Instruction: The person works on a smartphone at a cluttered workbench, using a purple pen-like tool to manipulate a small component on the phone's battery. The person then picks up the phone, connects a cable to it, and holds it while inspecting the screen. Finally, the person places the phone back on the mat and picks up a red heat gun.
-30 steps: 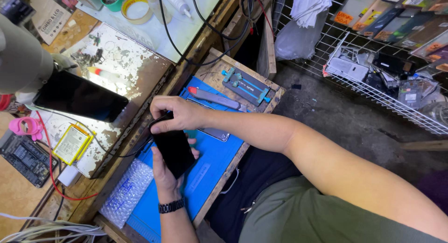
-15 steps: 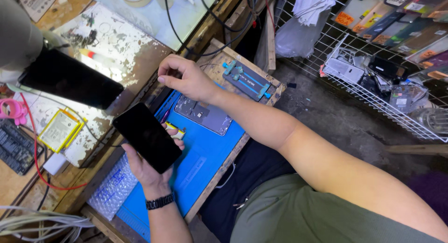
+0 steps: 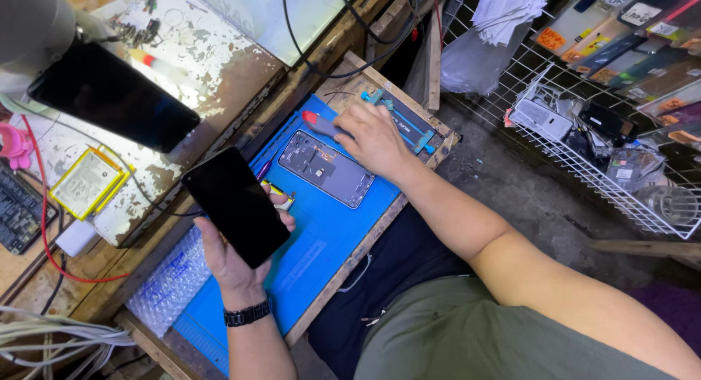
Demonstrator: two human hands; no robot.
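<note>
Blue mat (image 3: 328, 241): phone (image 3: 235, 205) in left hand (image 3: 237, 259).

The frame (image 3: 326, 168) lies on the mat (image 3: 328, 238), between the two hands. The screwdriver (image 3: 319, 122) lies just behind it. The battery (image 3: 87, 183) lies on the bench (image 3: 212, 55), left of the mat.

The phone (image 3: 236, 205) in the left hand (image 3: 237, 259) shows a plain black face. The mat (image 3: 321, 234) under it is bright blue. The open phone frame (image 3: 326, 168) on the mat is grey. The tool (image 3: 320, 122) under the right hand (image 3: 376, 137) has a red tip. The battery (image 3: 86, 183) is silver with a yellow edge. The watch (image 3: 247, 314) is black.
</note>
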